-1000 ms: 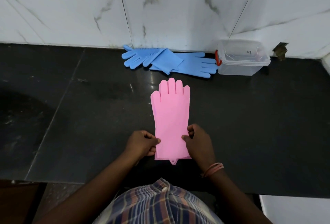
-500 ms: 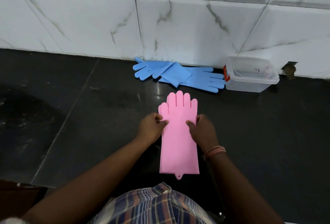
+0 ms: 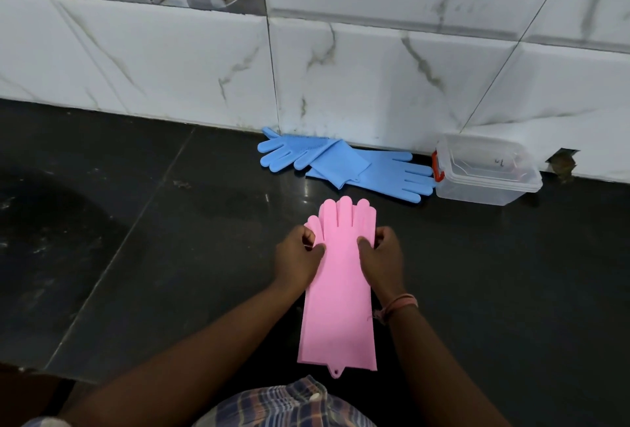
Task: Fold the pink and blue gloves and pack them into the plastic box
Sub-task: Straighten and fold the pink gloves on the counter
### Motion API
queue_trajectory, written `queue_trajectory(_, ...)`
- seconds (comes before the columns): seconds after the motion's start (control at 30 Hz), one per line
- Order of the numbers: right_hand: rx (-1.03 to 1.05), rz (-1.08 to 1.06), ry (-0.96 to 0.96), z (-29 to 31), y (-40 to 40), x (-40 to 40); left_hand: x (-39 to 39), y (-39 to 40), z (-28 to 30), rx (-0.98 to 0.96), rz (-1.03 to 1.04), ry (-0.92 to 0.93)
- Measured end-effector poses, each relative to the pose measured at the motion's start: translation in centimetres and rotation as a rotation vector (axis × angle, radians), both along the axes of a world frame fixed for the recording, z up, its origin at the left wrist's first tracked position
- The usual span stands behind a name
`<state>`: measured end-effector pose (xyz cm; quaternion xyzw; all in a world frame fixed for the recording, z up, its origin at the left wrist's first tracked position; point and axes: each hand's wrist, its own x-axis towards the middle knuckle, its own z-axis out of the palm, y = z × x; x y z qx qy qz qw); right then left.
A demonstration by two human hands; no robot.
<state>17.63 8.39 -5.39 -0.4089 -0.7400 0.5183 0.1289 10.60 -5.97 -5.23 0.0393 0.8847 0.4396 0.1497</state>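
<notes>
Status: early, nothing packed yet.

Pink gloves (image 3: 337, 290) lie flat on the black counter (image 3: 136, 256), stacked as a pair, cuffs at the near edge, fingers pointing toward the wall. Not folded yet.

Left hand (image 3: 300, 256) pinches the stack at its left side just below the glove fingers, thumb on top. Right hand (image 3: 380, 258) does the same on the right side, fingers curled around the edge. Both are gripping the pink gloves at the finger end. Looks like the setup for the first fold, finger end brought over toward the cuffs. That's my read, not something shown.

Blue gloves (image 3: 341, 166) sit at the far edge of the counter against the tiled wall (image 3: 375, 85), loosely overlapping, one cuff flopped over. Untouched, not properly folded.

Plastic box (image 3: 487, 172) is at the far edge too, just right of the blue gloves, one blue fingertip close to or touching its red clasp. Seems to have its lid on, and nothing visible inside.

Left to do: fold pink, fold blue, open the box, put both pairs in.
</notes>
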Motion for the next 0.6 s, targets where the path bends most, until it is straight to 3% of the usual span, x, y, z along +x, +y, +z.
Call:
queue_trajectory(0.23, -0.102, 0.042, 0.077, -0.5, -0.3, -0.4, -0.1, -0.7, -0.4, 0.200, 0.040, -0.106)
queue_trajectory(0.6, -0.159, -0.098, 0.065, -0.3, -1.0, -0.9, -0.5, -0.4, -0.4, 0.189, 0.046, -0.136)
